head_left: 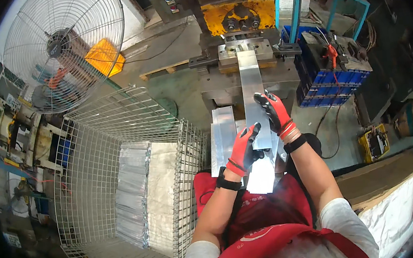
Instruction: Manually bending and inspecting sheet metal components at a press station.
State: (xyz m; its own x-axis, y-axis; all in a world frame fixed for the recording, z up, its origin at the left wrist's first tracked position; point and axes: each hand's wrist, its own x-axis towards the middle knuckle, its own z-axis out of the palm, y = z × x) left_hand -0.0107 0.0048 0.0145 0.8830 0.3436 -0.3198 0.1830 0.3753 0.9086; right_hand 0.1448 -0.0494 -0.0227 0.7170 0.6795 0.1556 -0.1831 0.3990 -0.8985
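Observation:
A long flat metal strip (251,82) reaches from my lap side up to the die block (263,49) of a press. Its far end rests on the block. My left hand (243,149), in a red and black glove, is closed round the strip's left edge near its close end. Higher up, my right hand (275,112), gloved alike, grips the right edge. More shiny strips (261,178) lie beneath, close to my red apron. Left of the held strip is another pile of metal strips (224,127). Parts of the fingers are hidden by the metal.
The press head (240,16) has a yellow front above the die. A wire mesh cage (181,146) at the left holds stacked metal strips (133,191). Beyond it stands a large fan (61,43). Blue crates (324,90) with tools sit at the right, beside a yellow bin (374,142).

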